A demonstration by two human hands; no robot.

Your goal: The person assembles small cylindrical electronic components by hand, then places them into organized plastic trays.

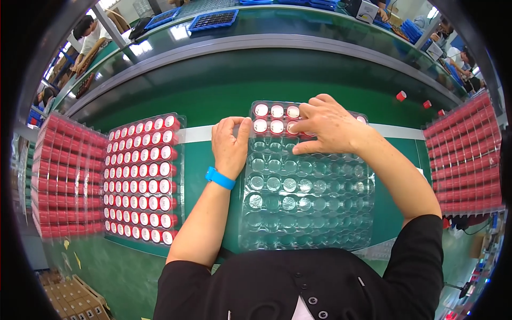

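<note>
A clear plastic tray (pixel 304 229) with rows of round pockets lies in front of me on the green worktop. Its far two rows hold short red cylinders with white round tops (pixel 277 126), partly covered by my right hand (pixel 328 125). That hand reaches over the far rows with its fingers apart, the fingertips at the white tops and the thumb stretched out over a bare pocket. Beside the tray's far left edge, my left hand (pixel 231 141) rests with fingers curled in, a blue band on its wrist; whatever its fingers may hold is hidden.
To the left lies a filled tray of red cylinders (pixel 140 186), with a tall stack of filled trays (pixel 66 176) beyond it. Another stack (pixel 466 157) stands at right. Loose red cylinders (pixel 401 96) lie at far right. A metal rail (pixel 266 42) crosses behind; people work farther off.
</note>
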